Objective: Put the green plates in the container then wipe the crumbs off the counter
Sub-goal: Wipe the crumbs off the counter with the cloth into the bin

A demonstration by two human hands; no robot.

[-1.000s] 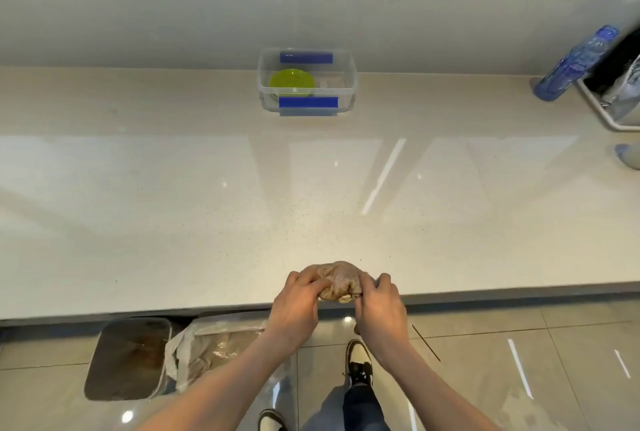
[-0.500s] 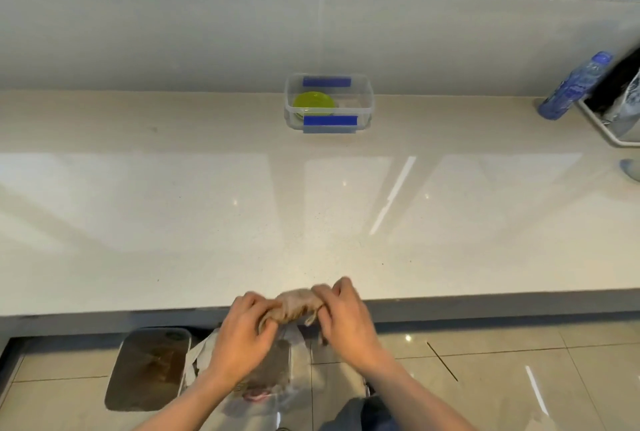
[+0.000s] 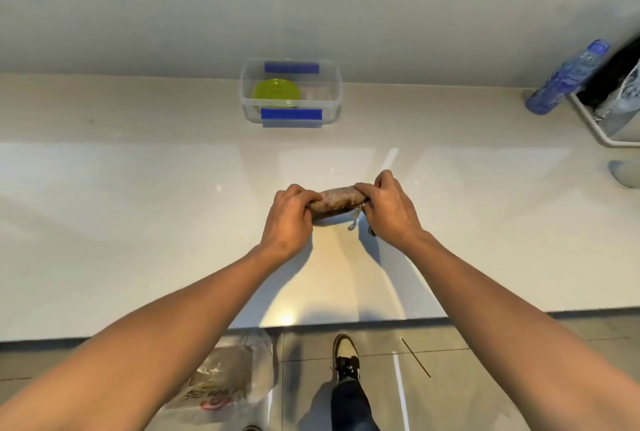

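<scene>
Head view: green plates [image 3: 276,94] already in container [image 3: 291,93]; wiping step underway. Left hand [image 3: 289,219] and right hand [image 3: 389,210], fingers clamped on bunched cloth [image 3: 337,200] over tabletop [image 3: 138,216]. Next, likely: press flat, sweep crumbs.

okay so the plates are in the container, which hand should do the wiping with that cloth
Either, marginally the right hand. Both grip the rolled cloth over the counter, left hand at the other end; the cloth's loose threads hang beside the right.

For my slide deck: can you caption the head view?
Both hands, left hand and right hand, grip a rolled cloth over the counter; green plates sit in the container.
</scene>
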